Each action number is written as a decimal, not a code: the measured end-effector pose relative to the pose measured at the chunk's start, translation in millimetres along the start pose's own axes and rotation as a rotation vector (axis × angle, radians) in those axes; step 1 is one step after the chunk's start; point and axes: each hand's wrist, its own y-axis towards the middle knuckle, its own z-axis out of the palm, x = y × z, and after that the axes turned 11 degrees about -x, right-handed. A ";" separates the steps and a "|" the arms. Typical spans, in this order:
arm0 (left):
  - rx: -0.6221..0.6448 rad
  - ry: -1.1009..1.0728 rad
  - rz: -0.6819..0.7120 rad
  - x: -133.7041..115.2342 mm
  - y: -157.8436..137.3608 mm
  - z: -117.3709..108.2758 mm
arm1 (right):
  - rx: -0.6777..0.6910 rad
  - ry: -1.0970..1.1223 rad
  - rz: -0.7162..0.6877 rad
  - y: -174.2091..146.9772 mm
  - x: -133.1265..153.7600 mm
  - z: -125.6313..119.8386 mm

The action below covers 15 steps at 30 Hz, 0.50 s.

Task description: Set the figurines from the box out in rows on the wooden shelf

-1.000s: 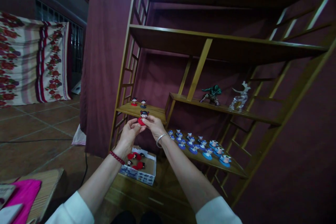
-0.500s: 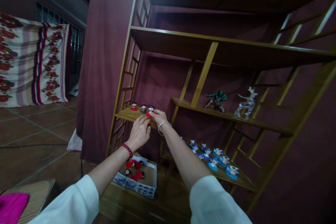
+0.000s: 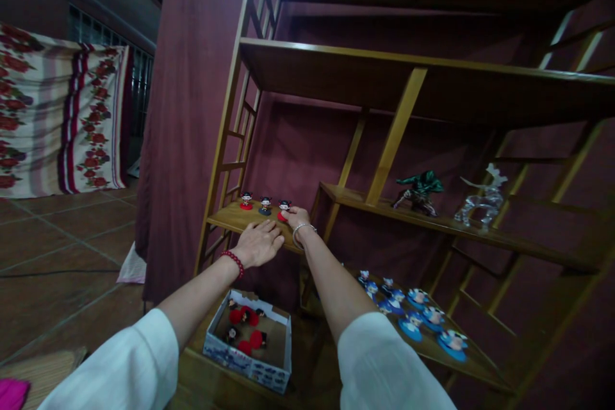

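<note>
My right hand (image 3: 296, 217), a silver bangle at its wrist, pinches a small black-haired figurine (image 3: 284, 206) with a red base at the shelf's surface. To its left on the same wooden shelf (image 3: 229, 218) stand a dark-based figurine (image 3: 265, 205) and a red-based figurine (image 3: 246, 200), both upright. My left hand (image 3: 259, 243), with a red bead bracelet, is open, palm down, its fingers stretched out at the shelf's front edge. Below it sits a cardboard box (image 3: 283, 368) holding several more figurines (image 3: 247, 315) with red bases, lying on their sides.
Several blue-and-white figurines (image 3: 410, 325) stand on a lower shelf at the right. On the middle shelf are a green-caped figure (image 3: 418, 192) and a clear deer ornament (image 3: 482, 198). An upright post (image 3: 396, 134) divides the shelving. A flowered cloth (image 3: 38, 115) hangs at the far left.
The figurine in my right hand has shifted right, widening the gap from the middle one. My left hand's fingers have straightened out. The camera view has moved slightly closer.
</note>
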 end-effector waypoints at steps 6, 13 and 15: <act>0.315 0.290 0.004 -2.7 22.3 -4.5 | 0.006 -0.182 -0.039 2.1 3.7 3.6; 0.498 0.461 0.085 3.4 41.8 9.8 | 0.034 -0.355 -0.075 5.4 7.9 6.3; 0.514 0.465 0.081 4.9 44.7 13.1 | 0.038 -0.385 -0.080 8.2 5.8 7.8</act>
